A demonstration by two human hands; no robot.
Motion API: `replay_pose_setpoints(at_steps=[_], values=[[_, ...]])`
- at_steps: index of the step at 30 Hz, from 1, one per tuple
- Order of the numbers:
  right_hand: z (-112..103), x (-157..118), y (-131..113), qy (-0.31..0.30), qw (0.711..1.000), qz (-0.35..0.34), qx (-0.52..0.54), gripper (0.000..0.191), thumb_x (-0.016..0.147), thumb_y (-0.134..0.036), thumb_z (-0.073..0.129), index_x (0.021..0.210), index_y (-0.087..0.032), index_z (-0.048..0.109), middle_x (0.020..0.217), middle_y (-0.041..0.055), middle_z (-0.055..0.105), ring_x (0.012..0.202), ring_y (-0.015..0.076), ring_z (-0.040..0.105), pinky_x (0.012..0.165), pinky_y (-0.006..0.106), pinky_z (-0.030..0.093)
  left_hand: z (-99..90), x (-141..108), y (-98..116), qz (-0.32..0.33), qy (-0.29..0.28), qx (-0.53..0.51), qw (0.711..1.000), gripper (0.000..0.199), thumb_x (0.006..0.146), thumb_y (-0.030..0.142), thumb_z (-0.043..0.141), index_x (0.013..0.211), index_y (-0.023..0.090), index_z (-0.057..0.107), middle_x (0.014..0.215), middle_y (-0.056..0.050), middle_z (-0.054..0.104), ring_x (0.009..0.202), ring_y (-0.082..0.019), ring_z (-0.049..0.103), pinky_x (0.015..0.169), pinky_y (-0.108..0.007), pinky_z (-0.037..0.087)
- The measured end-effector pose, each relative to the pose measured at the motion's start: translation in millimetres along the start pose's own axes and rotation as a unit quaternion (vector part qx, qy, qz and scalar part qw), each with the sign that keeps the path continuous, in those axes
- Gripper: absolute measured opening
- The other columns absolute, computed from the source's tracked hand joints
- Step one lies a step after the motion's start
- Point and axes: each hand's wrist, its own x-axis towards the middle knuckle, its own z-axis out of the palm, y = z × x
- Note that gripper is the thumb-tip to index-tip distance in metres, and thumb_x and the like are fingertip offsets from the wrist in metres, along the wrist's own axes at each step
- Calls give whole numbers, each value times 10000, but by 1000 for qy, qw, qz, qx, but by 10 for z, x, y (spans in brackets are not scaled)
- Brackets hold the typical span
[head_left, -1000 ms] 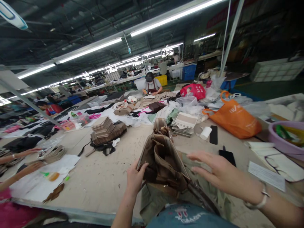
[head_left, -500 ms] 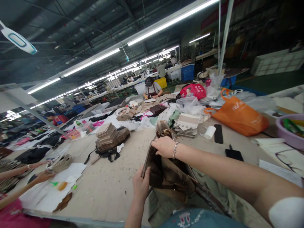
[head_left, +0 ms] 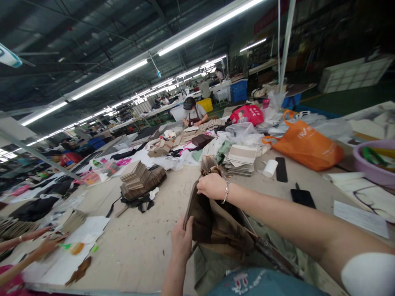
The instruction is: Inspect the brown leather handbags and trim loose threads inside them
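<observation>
Both hands are on a brown fabric bag (head_left: pixel 225 230) that stands in front of me with its mouth partly spread. My left hand (head_left: pixel 182 238) pinches the near left end of its top edge, thumb inside. Farther along the same edge, my right hand (head_left: pixel 212 187), with a bracelet at the wrist, is closed on the fabric; some of its fingertips are hidden. Pale green-grey cloth (head_left: pixel 206 263) lies beneath and around the bag. Just past my right hand sits a stack of beige and grey pieces (head_left: pixel 240 159).
A pile of brown folded pieces (head_left: pixel 142 181) stands left of the bag. To the right lie a black phone (head_left: pixel 303 198), a white roll (head_left: pixel 270 168) and an orange bag (head_left: pixel 311 146). A co-worker's hands (head_left: pixel 46 244) are at the left; another person (head_left: pixel 194 113) sits across the table.
My view has shifted slightly, moving most of the scene a little left. Both hands keep their hold on the bag's edge, almost unmoved. The co-worker's hands at the left have shifted slightly.
</observation>
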Motion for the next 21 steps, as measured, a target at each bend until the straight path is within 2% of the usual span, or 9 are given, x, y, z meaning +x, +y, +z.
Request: replay_pose_setpoints(at_steps=[8,21], values=[[72,87,-31,6,1000,1,4,273,885,-369,509,850,-175,696,891,71,685,827,203,626,642,257,436,28,-17,-28,-1,4,-4,1000,389,886,376,431,1143,152,617,1119,-89,657,1067,-223,584,955,-346,430],[66,98,-37,2,1000,-12,8,249,876,-338,521,864,-169,702,893,66,692,833,224,632,630,281,459,62,-37,-82,5,15,-32,999,383,869,412,462,1126,188,636,1068,-71,678,1016,-221,610,900,-336,470]])
